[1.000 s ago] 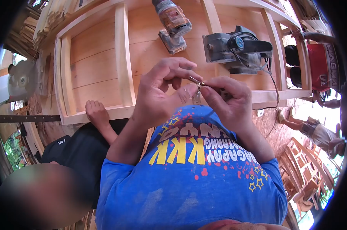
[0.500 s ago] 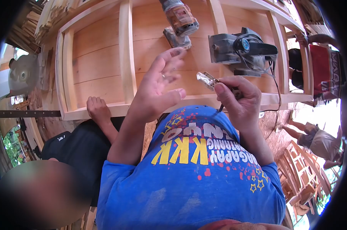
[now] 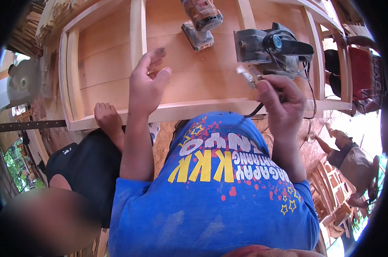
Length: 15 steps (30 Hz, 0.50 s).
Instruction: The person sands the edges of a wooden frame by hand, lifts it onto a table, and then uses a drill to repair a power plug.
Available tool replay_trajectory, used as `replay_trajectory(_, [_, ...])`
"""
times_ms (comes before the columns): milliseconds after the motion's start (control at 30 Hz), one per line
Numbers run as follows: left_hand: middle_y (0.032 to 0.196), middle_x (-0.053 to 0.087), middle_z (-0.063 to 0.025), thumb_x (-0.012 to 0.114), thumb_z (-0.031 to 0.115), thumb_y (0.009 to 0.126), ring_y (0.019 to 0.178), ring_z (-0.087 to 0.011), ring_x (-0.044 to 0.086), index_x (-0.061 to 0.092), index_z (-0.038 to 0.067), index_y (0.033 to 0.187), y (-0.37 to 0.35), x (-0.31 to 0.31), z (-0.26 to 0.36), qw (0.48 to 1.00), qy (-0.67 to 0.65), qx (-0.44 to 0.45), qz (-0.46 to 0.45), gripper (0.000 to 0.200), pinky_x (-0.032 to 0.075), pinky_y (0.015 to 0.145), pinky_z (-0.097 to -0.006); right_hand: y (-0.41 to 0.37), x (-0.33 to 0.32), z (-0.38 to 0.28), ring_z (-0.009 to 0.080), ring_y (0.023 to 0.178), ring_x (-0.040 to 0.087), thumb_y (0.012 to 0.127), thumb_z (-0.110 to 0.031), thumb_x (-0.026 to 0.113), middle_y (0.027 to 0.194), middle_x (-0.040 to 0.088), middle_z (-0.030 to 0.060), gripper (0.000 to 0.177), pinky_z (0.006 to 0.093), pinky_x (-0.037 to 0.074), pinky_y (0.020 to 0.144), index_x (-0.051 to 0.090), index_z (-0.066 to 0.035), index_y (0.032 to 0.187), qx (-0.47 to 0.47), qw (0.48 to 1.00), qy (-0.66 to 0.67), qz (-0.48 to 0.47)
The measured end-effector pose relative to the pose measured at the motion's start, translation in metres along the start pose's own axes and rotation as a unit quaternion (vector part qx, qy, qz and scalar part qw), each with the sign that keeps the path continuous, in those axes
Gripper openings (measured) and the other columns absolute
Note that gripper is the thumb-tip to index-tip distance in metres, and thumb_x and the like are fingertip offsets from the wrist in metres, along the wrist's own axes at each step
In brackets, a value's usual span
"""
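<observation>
My right hand (image 3: 279, 103) is closed around a power plug (image 3: 247, 76), its metal prongs sticking up and left, with the black cord trailing down from the fist. My left hand (image 3: 146, 83) is raised with fingers apart and holds nothing, hovering over the near rail of a wooden cabinet frame (image 3: 99, 81). On the frame's boards lie an orange trim router (image 3: 201, 21) and a grey power planer (image 3: 269, 45), the planer just beyond my right hand.
Another person in black sits at my left, one hand (image 3: 107, 118) resting on the frame's front edge. A person in red (image 3: 365, 64) stands at the right end. Wooden chairs (image 3: 335, 192) are stacked lower right. A circular saw blade (image 3: 25, 83) sits left.
My hands were together on the plug; the left hand let go, opened and swung left over the frame. The right hand kept the plug and moved slightly right and up.
</observation>
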<state>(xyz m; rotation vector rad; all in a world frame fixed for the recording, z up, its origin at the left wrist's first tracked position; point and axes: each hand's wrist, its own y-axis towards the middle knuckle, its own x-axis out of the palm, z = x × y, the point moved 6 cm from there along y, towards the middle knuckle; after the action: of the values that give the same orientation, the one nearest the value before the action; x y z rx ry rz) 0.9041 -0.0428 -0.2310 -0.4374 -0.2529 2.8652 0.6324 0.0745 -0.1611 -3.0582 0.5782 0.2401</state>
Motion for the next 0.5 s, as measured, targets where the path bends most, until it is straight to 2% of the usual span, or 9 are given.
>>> replay_trajectory(33, [0.134,0.063,-0.0109,0.064,0.007,0.090,0.127,-0.0252,0.058,0.056,0.000,0.139,0.001,0.005,-0.004,1.000,0.001,0.000,-0.003,0.050,0.046,0.105,-0.0376,0.000,-0.007,-0.001,0.0042,0.069,0.060,0.095,-0.008,0.073,0.080,0.068,0.0016,0.011,0.0193,0.044,0.059,0.072,0.002,0.101,0.006,1.000,-0.017,0.000])
replay_trajectory(100, [0.127,0.066,-0.0094,0.066,0.008,0.090,0.120,-0.0234,0.061,0.060,0.001,0.135,0.001,0.017,-0.015,1.000,0.001,0.001,-0.011,0.045,0.048,0.102,-0.0359,-0.001,-0.016,0.005,0.0053,0.070,0.062,0.096,-0.009,0.072,0.082,0.068,0.0028,0.013,0.0195,0.045,0.060,0.072,0.003,0.103,0.001,0.999,0.032,0.019])
replay_trajectory(200, [0.119,0.070,-0.0096,0.066,0.007,0.091,0.110,-0.0204,0.066,0.064,0.002,0.130,0.005,0.042,-0.026,0.996,0.022,-0.012,-0.080,0.039,0.051,0.096,-0.0347,-0.009,-0.033,0.009,0.0065,0.071,0.062,0.097,-0.008,0.070,0.083,0.069,0.0057,0.014,0.0196,0.045,0.060,0.069,0.003,0.105,0.011,0.997,0.078,0.019])
replay_trajectory(267, [0.113,0.072,-0.0101,0.066,0.008,0.090,0.104,-0.0195,0.068,0.067,0.003,0.126,0.018,0.064,-0.028,0.987,0.076,0.031,-0.141,0.036,0.052,0.093,-0.0337,-0.015,-0.044,0.019,0.0066,0.070,0.062,0.097,-0.009,0.070,0.083,0.069,0.0066,0.014,0.0194,0.045,0.060,0.068,0.003,0.105,0.035,0.991,0.126,0.022])
replay_trajectory(300, [0.111,0.073,-0.0103,0.066,0.008,0.090,0.100,-0.0191,0.069,0.069,0.003,0.123,0.017,0.077,-0.034,0.978,0.102,0.040,-0.177,0.034,0.053,0.092,-0.0331,-0.017,-0.052,0.022,0.0070,0.068,0.061,0.098,-0.009,0.068,0.081,0.069,0.0078,0.015,0.0190,0.042,0.058,0.066,0.003,0.106,0.017,0.995,0.098,-0.001])
replay_trajectory(400, [0.109,0.074,-0.0123,0.066,0.010,0.088,0.096,-0.0231,0.070,0.073,0.007,0.117,0.026,0.116,-0.039,0.938,0.198,0.063,-0.277,0.030,0.055,0.088,-0.0346,-0.026,-0.061,0.024,0.0077,0.065,0.060,0.098,-0.011,0.068,0.077,0.068,0.0081,0.018,0.0187,0.041,0.056,0.066,0.003,0.108,0.031,0.985,0.167,0.026])
replay_trajectory(500, [0.111,0.073,-0.0118,0.066,0.012,0.086,0.097,-0.0286,0.070,0.076,0.013,0.113,0.027,0.184,-0.061,0.837,0.301,0.174,-0.423,0.029,0.056,0.086,-0.0386,-0.024,-0.068,0.031,0.0083,0.065,0.061,0.098,-0.010,0.068,0.076,0.068,0.0080,0.018,0.0197,0.042,0.056,0.065,0.004,0.108,0.052,0.985,0.164,0.032])
